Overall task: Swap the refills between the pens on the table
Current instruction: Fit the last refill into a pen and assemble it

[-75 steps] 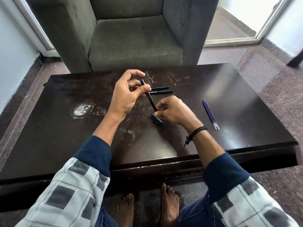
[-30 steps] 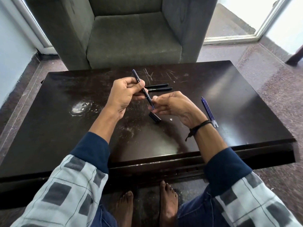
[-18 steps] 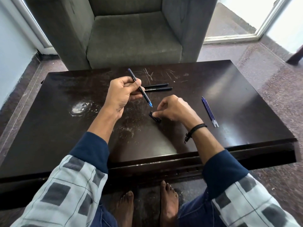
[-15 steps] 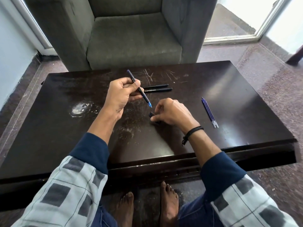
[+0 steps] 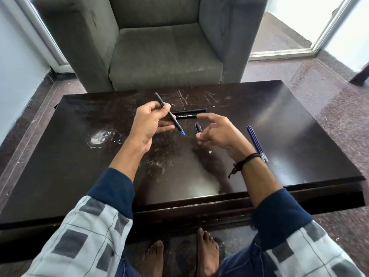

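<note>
Up off the table (image 5: 79,156) has come the small dark cap (image 5: 198,127); half a second ago the right hand was pressing down on it, and now it is lifted in the air. Over on the left side, the left hand (image 5: 148,124) is closed around an open pen (image 5: 169,114), held slanted with its blue tip pointing down toward the middle of the table. Just behind it, near the far edge, two more black pens (image 5: 189,113) lie side by side, flat on the wood. Next comes the right hand (image 5: 216,130), which pinches the cap between thumb and a finger, with the other fingers spread out loose. Further right, near the right edge, two thin blue refills (image 5: 256,142) lie together, touching, well apart from both hands. I think the cap goes back on the pen next. The cap is tiny and held only at its end, so it could slip and roll off. The wet tip could also miss the cap and smear ink on a finger.
</note>
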Action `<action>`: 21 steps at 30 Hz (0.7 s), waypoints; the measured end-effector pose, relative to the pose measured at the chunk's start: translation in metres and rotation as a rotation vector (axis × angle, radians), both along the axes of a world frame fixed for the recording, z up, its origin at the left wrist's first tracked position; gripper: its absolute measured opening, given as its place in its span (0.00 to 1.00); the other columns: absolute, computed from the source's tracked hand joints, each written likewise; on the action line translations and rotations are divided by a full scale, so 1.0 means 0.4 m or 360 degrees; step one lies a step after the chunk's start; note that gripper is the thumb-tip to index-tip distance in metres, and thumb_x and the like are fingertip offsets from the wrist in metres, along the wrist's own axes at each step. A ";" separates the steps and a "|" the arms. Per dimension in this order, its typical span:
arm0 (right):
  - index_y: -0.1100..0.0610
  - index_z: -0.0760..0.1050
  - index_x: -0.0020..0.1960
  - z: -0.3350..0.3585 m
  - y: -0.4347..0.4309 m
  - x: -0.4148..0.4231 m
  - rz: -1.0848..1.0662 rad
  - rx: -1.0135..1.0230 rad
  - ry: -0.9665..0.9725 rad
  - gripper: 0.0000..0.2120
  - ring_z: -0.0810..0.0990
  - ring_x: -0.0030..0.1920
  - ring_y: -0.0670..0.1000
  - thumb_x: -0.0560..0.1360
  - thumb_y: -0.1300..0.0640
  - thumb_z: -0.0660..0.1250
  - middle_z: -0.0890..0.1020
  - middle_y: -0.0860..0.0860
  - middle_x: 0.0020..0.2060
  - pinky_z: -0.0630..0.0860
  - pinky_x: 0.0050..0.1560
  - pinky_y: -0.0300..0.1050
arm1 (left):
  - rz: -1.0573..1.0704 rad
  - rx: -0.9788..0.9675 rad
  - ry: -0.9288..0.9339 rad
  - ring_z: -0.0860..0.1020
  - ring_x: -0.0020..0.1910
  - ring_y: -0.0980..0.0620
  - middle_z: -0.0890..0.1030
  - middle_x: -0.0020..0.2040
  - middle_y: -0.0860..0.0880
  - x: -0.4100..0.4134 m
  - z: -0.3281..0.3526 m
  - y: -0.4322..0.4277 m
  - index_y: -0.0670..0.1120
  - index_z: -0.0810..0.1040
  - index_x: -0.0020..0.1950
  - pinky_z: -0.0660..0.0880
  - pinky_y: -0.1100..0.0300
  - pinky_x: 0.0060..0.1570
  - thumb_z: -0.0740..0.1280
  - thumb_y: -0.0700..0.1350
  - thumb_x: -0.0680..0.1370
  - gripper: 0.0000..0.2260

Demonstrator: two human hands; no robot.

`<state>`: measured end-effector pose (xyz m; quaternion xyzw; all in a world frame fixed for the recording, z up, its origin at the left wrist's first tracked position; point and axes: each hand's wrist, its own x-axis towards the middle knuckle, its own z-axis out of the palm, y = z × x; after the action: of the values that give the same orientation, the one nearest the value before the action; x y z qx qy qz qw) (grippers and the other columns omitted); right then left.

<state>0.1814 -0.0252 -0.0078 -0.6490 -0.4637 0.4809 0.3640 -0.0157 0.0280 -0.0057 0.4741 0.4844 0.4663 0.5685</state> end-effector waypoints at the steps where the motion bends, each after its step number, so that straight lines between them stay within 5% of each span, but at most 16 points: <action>1: 0.55 0.76 0.65 0.011 -0.007 -0.003 -0.0014 -0.0016 0.0118 0.21 0.83 0.36 0.54 0.76 0.71 0.69 0.81 0.55 0.35 0.82 0.42 0.49 | 0.0003 -0.0010 -0.0004 0.87 0.42 0.44 0.86 0.46 0.40 0.001 -0.001 0.000 0.41 0.80 0.54 0.83 0.58 0.36 0.70 0.44 0.81 0.07; 8: 0.56 0.78 0.47 0.025 -0.009 0.000 -0.0291 -0.0103 0.0414 0.09 0.83 0.33 0.48 0.73 0.63 0.77 0.86 0.57 0.43 0.77 0.35 0.38 | 0.0001 -0.0029 -0.0008 0.87 0.44 0.43 0.87 0.45 0.39 0.009 -0.009 0.000 0.42 0.80 0.51 0.83 0.57 0.41 0.71 0.43 0.80 0.05; 13: 0.61 0.76 0.43 0.019 0.000 0.011 -0.0348 -0.0084 0.0564 0.11 0.86 0.38 0.52 0.72 0.75 0.72 0.84 0.60 0.42 0.84 0.43 0.41 | 0.0120 -0.0043 -0.0076 0.87 0.46 0.42 0.87 0.46 0.39 -0.002 -0.012 0.007 0.41 0.81 0.50 0.83 0.57 0.42 0.72 0.41 0.79 0.03; 18: 0.64 0.80 0.50 0.003 0.004 -0.005 -0.0196 -0.0093 0.0452 0.11 0.85 0.41 0.52 0.73 0.77 0.68 0.82 0.57 0.40 0.84 0.43 0.40 | 0.0150 -0.0052 -0.0096 0.87 0.47 0.42 0.87 0.46 0.39 -0.004 -0.010 0.007 0.41 0.81 0.50 0.83 0.56 0.43 0.72 0.40 0.79 0.03; 21: 0.58 0.84 0.50 -0.019 0.010 -0.014 -0.0156 -0.0063 0.0112 0.08 0.82 0.42 0.47 0.74 0.68 0.73 0.82 0.51 0.38 0.80 0.46 0.41 | 0.0153 -0.0048 -0.0089 0.87 0.46 0.42 0.87 0.47 0.38 -0.003 -0.009 0.007 0.42 0.81 0.48 0.83 0.56 0.43 0.72 0.41 0.79 0.03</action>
<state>0.1756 -0.0213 -0.0152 -0.6607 -0.4086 0.4942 0.3903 -0.0167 0.0307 -0.0094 0.4284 0.4977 0.4987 0.5658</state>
